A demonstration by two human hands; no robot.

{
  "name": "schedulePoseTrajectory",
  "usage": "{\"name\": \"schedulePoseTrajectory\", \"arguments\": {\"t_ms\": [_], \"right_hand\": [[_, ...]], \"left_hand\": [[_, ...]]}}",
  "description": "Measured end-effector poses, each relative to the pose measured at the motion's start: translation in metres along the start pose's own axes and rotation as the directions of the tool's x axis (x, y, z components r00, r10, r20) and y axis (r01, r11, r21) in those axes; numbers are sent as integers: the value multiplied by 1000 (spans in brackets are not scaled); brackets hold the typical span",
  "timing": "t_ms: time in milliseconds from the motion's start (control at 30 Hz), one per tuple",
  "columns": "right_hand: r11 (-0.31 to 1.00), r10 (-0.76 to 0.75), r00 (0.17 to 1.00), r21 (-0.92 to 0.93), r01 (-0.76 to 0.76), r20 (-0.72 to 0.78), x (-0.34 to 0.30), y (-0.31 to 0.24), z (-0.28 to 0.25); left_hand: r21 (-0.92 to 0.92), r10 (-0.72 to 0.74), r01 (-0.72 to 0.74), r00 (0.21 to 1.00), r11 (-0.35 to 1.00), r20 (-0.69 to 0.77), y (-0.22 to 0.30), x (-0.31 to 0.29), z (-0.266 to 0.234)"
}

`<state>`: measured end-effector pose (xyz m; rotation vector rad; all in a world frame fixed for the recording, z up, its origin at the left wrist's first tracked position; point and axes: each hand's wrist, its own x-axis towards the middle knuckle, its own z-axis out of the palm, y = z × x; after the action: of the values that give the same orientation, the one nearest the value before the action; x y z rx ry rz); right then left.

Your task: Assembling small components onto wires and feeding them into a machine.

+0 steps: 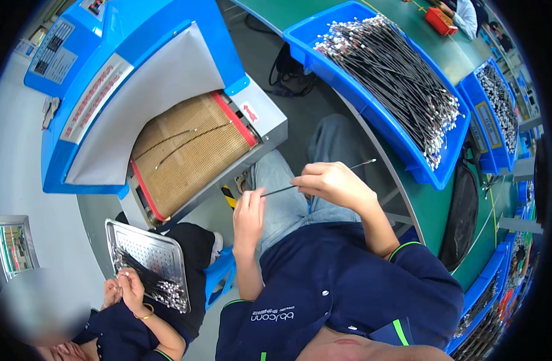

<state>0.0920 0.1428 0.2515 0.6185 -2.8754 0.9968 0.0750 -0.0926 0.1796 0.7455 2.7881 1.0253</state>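
Observation:
A thin black cable is stretched between my two hands above my lap. My left hand has its fingers closed on the cable's left end. Farther along, my right hand pinches it, and a pale-tipped end sticks out past the fingers to the right. Ahead and to the left, two dark cables lie apart on the brown mesh conveyor belt of a blue machine. The belt has red edges and runs under a white curtain.
To the right, a blue bin heaped with black cables stands on a green table, beside another blue bin. At lower left, a co-worker's hands work over a perforated metal tray holding cables. A blue stool stands between us.

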Motion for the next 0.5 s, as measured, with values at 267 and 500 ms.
{"name": "schedulePoseTrajectory", "arguments": {"t_ms": [267,500], "right_hand": [[997,-51,998,67,48,46,-11,3,43],[988,-42,998,149,50,-56,6,87,96]], "left_hand": [[-346,-29,71,992,935,125,-34,-57,8],[-258,-68,75,997,963,35,-39,18,69]]}}
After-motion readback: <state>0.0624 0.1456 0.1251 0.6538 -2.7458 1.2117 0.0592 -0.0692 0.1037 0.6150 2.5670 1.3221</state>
